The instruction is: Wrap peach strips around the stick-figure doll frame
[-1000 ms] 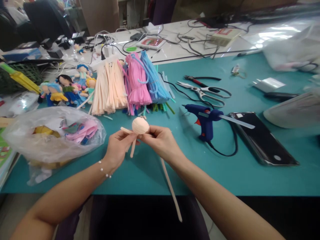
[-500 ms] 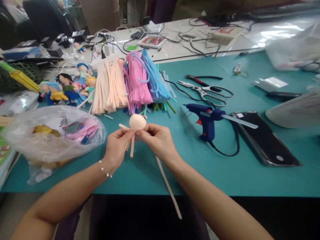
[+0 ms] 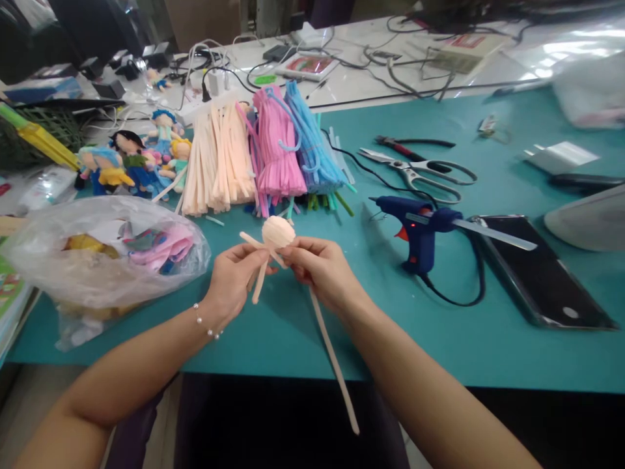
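Peach fuzzy stems made up the small figure (image 3: pixel 278 233) held above the green mat (image 3: pixel 293 339), near its front edge, with a round wound head at the top and short limbs sticking out below. The left hand (image 3: pixel 232 277) pinched it from the side between thumb and fingers, the grip narrow and closed on the limbs just under the head. The right hand (image 3: pixel 325 270) was at the other side, thumb and fingertips drawn together at the base of the head. A long peach strip (image 3: pixel 334 361) hung from beneath the right hand and ran down past the mat's edge; whether it joined the figure could not be seen behind the fingers.

Beyond the hands stood bundles of stems, the peach bundle (image 3: pixel 219 159) on the left, the pink bundle (image 3: pixel 279 146) beside it, then the blue bundle (image 3: pixel 315 143). Small dolls (image 3: pixel 129 159) sat clustered left of the peach one, and a clear plastic bag (image 3: pixel 107 260) of coloured pieces lay in front of them. To the right, a blue glue gun (image 3: pixel 420 228) lay with a glue stick (image 3: pixel 495 233) poking from its back over a dark phone (image 3: pixel 547 273). Scissors (image 3: pixel 415 172) and red-and-black pliers (image 3: pixel 405 150) lay behind the gun.
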Demonstrator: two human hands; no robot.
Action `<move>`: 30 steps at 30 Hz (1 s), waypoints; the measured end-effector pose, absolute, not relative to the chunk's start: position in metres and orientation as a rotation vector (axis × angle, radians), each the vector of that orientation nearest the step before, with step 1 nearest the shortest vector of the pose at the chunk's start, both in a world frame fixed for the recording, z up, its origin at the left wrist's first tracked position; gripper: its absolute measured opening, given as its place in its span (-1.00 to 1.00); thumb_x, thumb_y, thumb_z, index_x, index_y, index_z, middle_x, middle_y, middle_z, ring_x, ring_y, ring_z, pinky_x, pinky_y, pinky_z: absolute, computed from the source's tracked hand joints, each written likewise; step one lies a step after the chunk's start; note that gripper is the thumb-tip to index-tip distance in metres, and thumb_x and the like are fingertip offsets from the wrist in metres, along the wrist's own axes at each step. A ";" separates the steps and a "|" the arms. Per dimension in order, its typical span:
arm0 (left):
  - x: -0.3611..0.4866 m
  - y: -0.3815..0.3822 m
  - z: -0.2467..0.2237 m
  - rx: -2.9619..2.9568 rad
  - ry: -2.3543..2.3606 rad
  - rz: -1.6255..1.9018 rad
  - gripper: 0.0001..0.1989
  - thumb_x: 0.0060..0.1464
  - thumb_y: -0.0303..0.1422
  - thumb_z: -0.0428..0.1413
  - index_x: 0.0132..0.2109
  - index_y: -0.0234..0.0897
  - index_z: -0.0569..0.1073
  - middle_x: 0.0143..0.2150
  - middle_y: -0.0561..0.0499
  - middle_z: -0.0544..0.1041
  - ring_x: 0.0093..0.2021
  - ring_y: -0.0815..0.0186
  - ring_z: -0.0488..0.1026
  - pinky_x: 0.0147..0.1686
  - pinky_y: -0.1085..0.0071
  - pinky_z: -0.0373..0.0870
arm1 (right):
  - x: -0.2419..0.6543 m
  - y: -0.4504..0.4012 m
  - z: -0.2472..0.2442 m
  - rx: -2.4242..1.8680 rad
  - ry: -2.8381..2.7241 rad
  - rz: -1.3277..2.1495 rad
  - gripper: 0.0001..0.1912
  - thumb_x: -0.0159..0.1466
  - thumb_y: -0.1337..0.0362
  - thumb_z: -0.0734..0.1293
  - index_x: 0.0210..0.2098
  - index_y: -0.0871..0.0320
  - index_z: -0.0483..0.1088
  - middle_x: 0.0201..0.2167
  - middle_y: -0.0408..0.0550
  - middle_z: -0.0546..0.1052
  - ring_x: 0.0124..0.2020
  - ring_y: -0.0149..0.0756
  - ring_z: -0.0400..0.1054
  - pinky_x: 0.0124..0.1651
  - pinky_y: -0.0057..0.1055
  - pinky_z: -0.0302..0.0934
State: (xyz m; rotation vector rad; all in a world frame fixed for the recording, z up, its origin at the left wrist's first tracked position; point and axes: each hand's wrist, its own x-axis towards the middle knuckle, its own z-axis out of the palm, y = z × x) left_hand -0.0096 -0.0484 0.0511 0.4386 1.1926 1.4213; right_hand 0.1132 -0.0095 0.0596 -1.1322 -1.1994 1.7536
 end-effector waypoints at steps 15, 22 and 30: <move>-0.016 -0.061 0.049 1.203 1.330 1.524 -0.91 -0.13 -0.30 0.25 -0.44 -0.19 0.52 -0.46 0.04 0.52 -0.42 0.32 0.45 -0.33 0.36 0.42 | 0.121 -0.011 0.056 -0.993 -1.290 1.701 -0.81 -0.07 0.20 0.38 -0.63 0.18 0.32 -0.72 -0.27 0.20 -0.69 -0.56 -0.06 -0.63 -0.52 -0.16; -0.033 -0.068 0.054 2.206 1.364 1.704 -0.92 -0.12 -0.36 0.25 -0.45 -0.01 0.53 -0.44 0.10 0.55 -0.31 0.27 0.45 0.01 0.15 0.27 | 0.142 -0.019 0.069 -0.509 -1.790 1.113 -0.88 0.13 0.26 0.35 -0.51 0.15 0.43 -0.52 -0.06 0.40 -0.53 -0.37 0.27 -0.52 -0.43 0.15; -0.035 -0.069 0.054 2.543 1.087 1.803 -0.77 -0.12 -0.50 0.23 -0.36 0.02 0.52 -0.40 0.15 0.57 -0.30 0.32 0.42 0.08 0.28 0.14 | 0.153 -0.022 0.074 -0.342 -1.947 0.828 -0.81 0.13 0.46 0.26 -0.40 0.10 0.47 -0.51 -0.06 0.43 -0.50 -0.34 0.36 -0.47 -0.43 0.26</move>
